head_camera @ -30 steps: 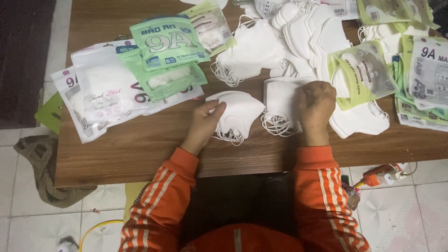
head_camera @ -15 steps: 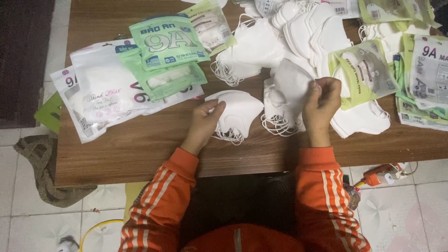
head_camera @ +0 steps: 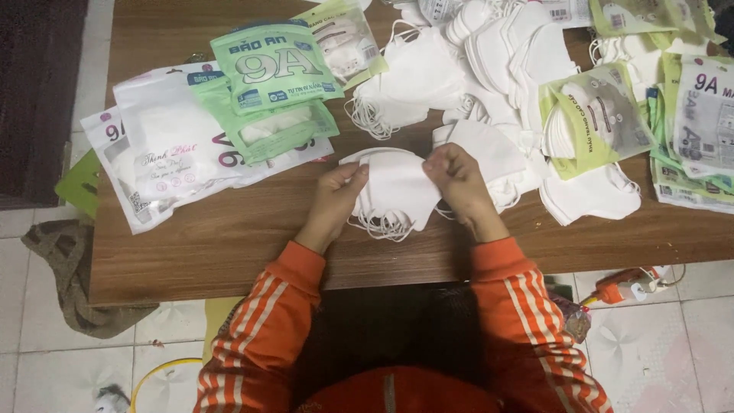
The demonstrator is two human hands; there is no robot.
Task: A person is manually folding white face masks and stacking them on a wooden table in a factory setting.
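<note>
White face masks (head_camera: 397, 191) pinched at either edge by both hands, left (head_camera: 336, 197) and right (head_camera: 457, 183)

We saw a small stack of folded white fabric face masks (head_camera: 397, 191) lying near the front edge of the brown wooden table (head_camera: 229, 245), held between the left hand (head_camera: 336, 200) on its left and the right hand (head_camera: 457, 186) on its right. Behind the stack lay a heap of loose white masks (head_camera: 428, 73). To the left rested green and white printed plastic pouches (head_camera: 252, 92), overlapping one another. To the right lay a green-edged clear pouch with masks inside (head_camera: 592, 122), partly on the heap, and more printed pouches (head_camera: 703, 130) at the table's right edge.
</note>
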